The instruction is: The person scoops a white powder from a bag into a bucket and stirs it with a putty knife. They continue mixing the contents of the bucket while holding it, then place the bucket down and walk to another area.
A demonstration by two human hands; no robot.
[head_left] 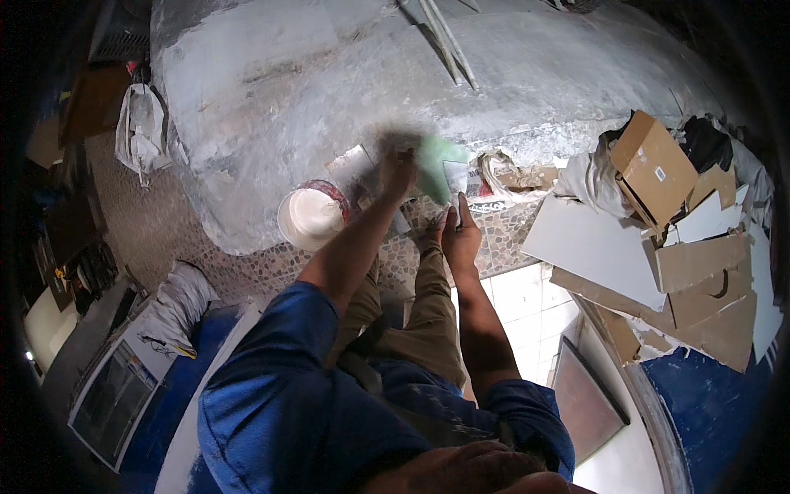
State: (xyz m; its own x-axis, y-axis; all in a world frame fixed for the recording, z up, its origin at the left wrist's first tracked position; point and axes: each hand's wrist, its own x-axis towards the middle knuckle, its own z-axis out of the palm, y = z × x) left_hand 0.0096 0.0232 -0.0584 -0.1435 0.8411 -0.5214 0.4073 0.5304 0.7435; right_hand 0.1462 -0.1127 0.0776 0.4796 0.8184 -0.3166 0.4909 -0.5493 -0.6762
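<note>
My left hand [399,169] reaches forward and is smeared by motion, so its fingers cannot be made out. It is next to the left edge of a flat green-and-white piece [434,169]. The lower right part of that piece is held at its edge by my right hand [462,239], its fingers closed and pointing forward. To the left of my left hand is a grey flat rectangular plate [352,167]. A round bucket [312,216] with a whitish inside and a reddish rim is beside my left forearm.
A large grey, whitish-smeared surface [280,107] spreads ahead, with thin poles [448,45] on it. Cardboard boxes [650,169] and white board offcuts [592,247] are piled at right. White sacks [141,132] hang at left. Pebble-patterned tiles [502,235] cover the floor before me.
</note>
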